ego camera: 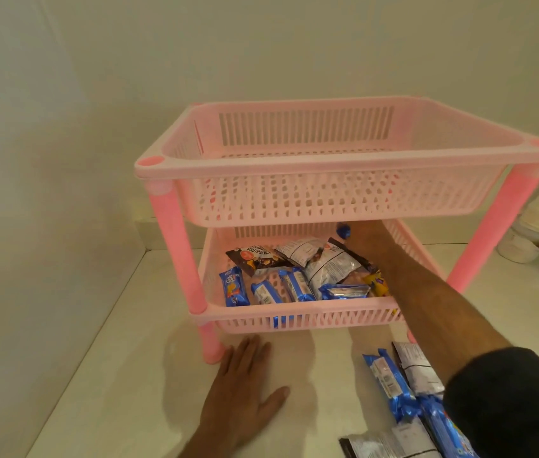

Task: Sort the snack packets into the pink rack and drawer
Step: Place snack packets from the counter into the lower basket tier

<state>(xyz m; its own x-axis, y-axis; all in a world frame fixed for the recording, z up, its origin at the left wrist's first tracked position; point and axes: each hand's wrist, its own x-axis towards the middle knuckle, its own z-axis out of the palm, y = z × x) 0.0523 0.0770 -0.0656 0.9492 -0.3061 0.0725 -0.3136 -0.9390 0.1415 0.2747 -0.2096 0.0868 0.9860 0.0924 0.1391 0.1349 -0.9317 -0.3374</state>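
Observation:
A pink two-tier rack (175,223) stands on the white counter. Its top basket (314,157) holds nothing. Its lower basket (294,317) contains several snack packets: blue biscuit packs (233,287), a dark peanut pack (255,257) and silver packs (331,266). My right hand (369,241) reaches deep into the lower basket, partly hidden under the top basket, with its fingers closed on a small blue packet (343,230). My left hand (245,388) lies flat and open on the counter in front of the rack. More blue packets (383,378) and silver packets (418,368) lie at the front right.
A wall stands close on the left and behind the rack. Stacked white cups (535,223) sit at the right edge beside the rack's right leg (492,229). A dark-edged silver packet (380,446) lies at the bottom edge.

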